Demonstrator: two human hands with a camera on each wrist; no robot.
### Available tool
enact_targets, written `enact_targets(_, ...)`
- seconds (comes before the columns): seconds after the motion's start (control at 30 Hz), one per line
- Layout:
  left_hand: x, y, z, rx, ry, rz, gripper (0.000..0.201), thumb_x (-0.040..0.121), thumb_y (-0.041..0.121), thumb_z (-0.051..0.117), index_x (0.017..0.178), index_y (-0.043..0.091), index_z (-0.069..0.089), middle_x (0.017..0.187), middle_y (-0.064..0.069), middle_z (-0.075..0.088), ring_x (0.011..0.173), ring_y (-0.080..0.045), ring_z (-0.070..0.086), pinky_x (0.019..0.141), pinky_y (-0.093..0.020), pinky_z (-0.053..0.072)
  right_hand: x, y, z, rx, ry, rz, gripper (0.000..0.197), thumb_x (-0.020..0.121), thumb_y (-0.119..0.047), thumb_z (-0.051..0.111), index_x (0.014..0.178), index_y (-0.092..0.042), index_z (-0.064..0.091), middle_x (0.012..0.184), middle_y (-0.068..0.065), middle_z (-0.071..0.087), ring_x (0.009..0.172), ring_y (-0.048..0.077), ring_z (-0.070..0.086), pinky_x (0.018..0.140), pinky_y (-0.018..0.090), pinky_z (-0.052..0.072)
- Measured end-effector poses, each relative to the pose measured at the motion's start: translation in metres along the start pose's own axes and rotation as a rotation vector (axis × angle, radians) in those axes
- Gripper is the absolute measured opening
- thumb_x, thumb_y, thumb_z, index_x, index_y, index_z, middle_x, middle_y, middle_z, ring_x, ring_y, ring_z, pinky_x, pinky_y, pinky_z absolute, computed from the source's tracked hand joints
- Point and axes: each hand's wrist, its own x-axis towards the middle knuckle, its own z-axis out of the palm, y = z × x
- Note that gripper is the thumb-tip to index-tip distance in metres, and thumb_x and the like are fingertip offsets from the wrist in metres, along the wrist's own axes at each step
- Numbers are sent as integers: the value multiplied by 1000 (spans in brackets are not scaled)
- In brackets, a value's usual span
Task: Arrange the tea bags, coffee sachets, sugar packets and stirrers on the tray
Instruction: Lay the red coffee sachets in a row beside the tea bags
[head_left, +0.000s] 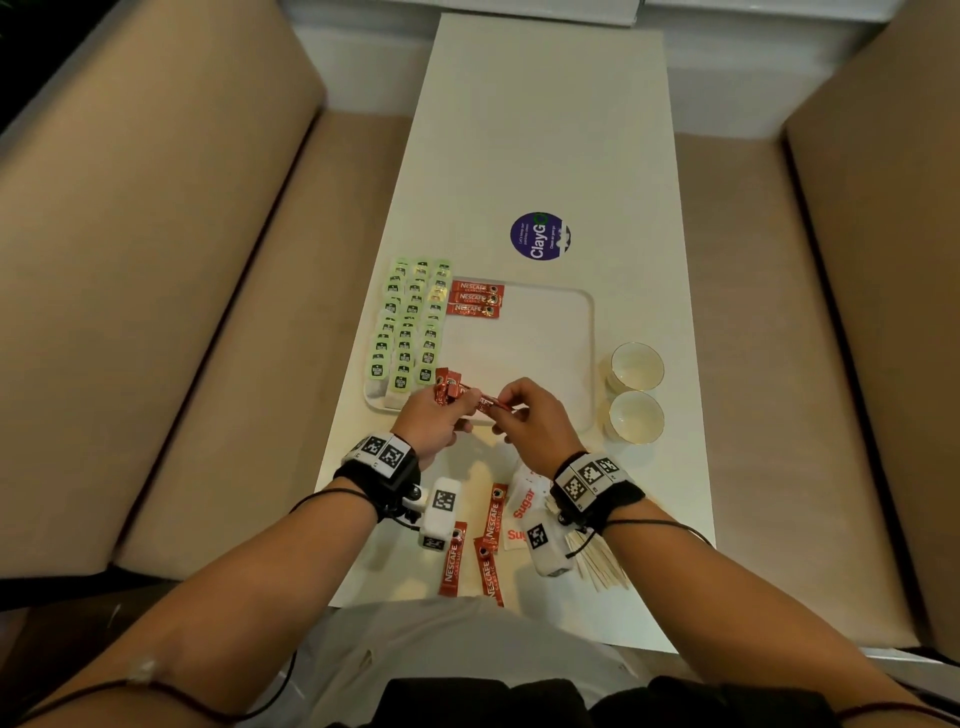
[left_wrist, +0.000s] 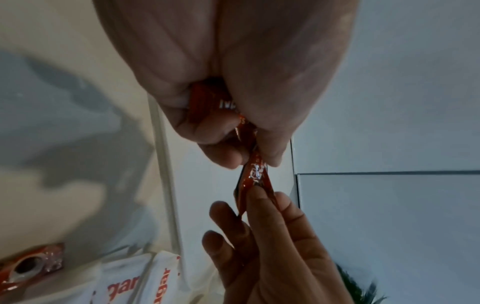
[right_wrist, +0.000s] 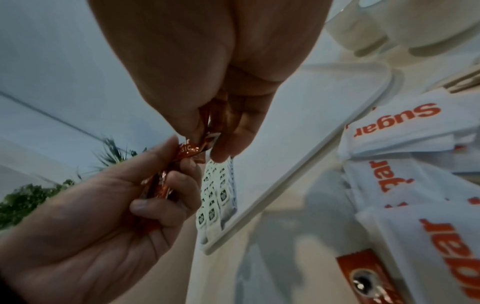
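Now my left hand clutches a bunch of coffee sachets at lower centre of frame, over the tray; right hand fingertips pinch one. I'd pull it free slowly, then lay it below the three placed sachets.

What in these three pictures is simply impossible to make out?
- How many coffee sachets the left hand holds: head view, its fingers cover the bundle.
- The sachet passing to the right hand: its print is blurred in both wrist views.
- Wording on the tea bags: too small in the head view.
- The stirrers: partly hidden by the right wrist camera.
- Sugar packets: cut off by the right wrist view's edge.
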Motion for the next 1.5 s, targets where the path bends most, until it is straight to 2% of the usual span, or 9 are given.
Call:
enact_targets(0.27, -12, 12, -10, -133, -39, -30, 8, 94, 9, 68, 100, 13, 65, 92, -8, 73, 68, -15, 65, 40, -15, 29, 9, -11, -16, 199, -50, 62, 12, 95, -12, 70, 96, -8, 59, 85, 9, 75, 75, 24, 75, 73, 40, 61)
enact_targets(0.43, -15, 18, -15, -129, -40, -29, 14, 92, 20, 72, 100, 10, 67, 93, -9, 75, 69, -14, 68, 41, -15, 29, 11, -15, -22, 215, -50, 56, 13, 90, -4, 75, 91, -8, 63, 77, 8, 72, 68, 19, 71, 67, 32, 60)
enact_targets(0.57, -14, 20, -19, 105, 10, 64, 4, 90, 17, 74, 88, 14, 72, 76, -3, 74, 66, -13, 66, 46, -18, 35, 11, -15, -27, 195, -56, 37, 12, 89, -3, 74, 90, -8, 63, 72, 4, 71, 64, 17, 68, 65, 29, 58)
enact_targets(0.8, -14, 29, -22, 402, 15, 190, 12, 93, 17, 69, 95, 5, 73, 73, -4, 69, 43, 4, 52, 46, -8, 35, 11, -18, -28, 161, -102, 32, 8, 91, -5, 74, 95, -3, 67, 78, 10, 73, 68, 19, 68, 74, 38, 59)
enact_targets(0.97, -14, 30, -24, 261, -36, 91, 13, 95, 23, 69, 98, 11, 66, 92, -12, 76, 75, -13, 72, 45, -19, 36, 8, -19, -32, 151, -153, -17, 11, 90, -15, 76, 99, -11, 72, 91, 7, 76, 81, 17, 70, 81, 33, 59)
enact_targets(1.07, -15, 32, -25, 239, -25, 80, 3, 96, 15, 63, 94, 14, 62, 89, -10, 73, 64, -17, 66, 48, -22, 36, 8, -18, -34, 156, -135, -18, 13, 95, -19, 72, 104, -10, 73, 91, 6, 77, 85, 18, 72, 80, 31, 61)
enact_targets(1.2, -14, 31, -28, 258, -40, 80, 9, 98, 10, 54, 93, 15, 61, 80, -4, 61, 49, -15, 51, 46, -23, 34, 11, -10, -35, 128, -73, 4, 17, 96, -5, 66, 110, -13, 70, 94, 6, 74, 82, 13, 71, 80, 32, 59)
enact_targets(1.37, -11, 31, -27, 207, -37, 6, 15, 99, 16, 54, 94, 7, 66, 84, -6, 68, 49, -14, 52, 46, -24, 32, 14, -6, -32, 21, -82, -20, 14, 93, -13, 71, 102, -23, 74, 90, 0, 74, 79, 10, 66, 83, 32, 57)
enact_targets(1.5, -10, 34, -26, 181, -29, 1, 44, 100, 46, 55, 91, 4, 67, 73, -2, 67, 49, -14, 52, 45, -22, 30, 15, -9, -26, -2, -118, -53, 6, 93, -17, 71, 91, -22, 69, 86, 2, 74, 81, 19, 69, 78, 35, 57)
